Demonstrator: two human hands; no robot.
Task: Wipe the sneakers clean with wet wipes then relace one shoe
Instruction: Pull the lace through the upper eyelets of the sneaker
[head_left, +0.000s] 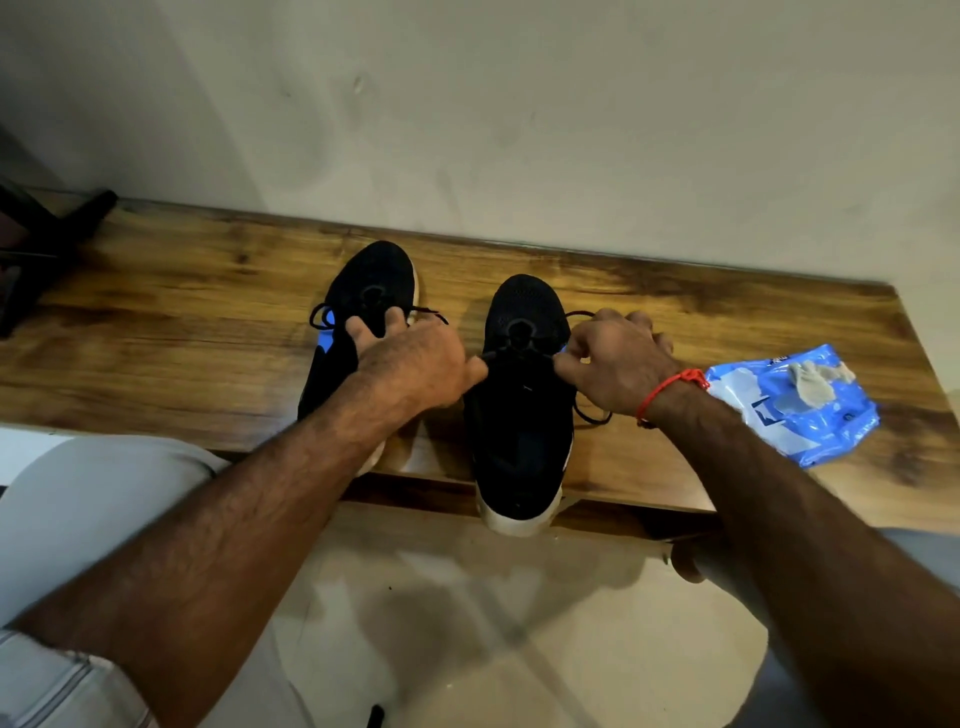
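Observation:
Two black sneakers with white soles stand side by side on a wooden bench (182, 312), toes toward the wall. The right sneaker (522, 431) has its heel over the bench's front edge. Its black lace (519, 356) is stretched across the tongue, pinched at each end by my hands. My left hand (415, 364) holds the lace's left end with its thumb, its fingers spread over the left sneaker (371, 291). My right hand (613, 358), with a red thread on the wrist, pinches the right end. A blue wet wipes pack (795, 410) lies at the right with a used grey wipe (815, 382) on it.
A pale wall rises right behind the bench. A dark object (47, 244) sits at the bench's far left end. Below the bench is a light tiled floor (493, 623). My knee in light trousers (93, 499) is at the lower left.

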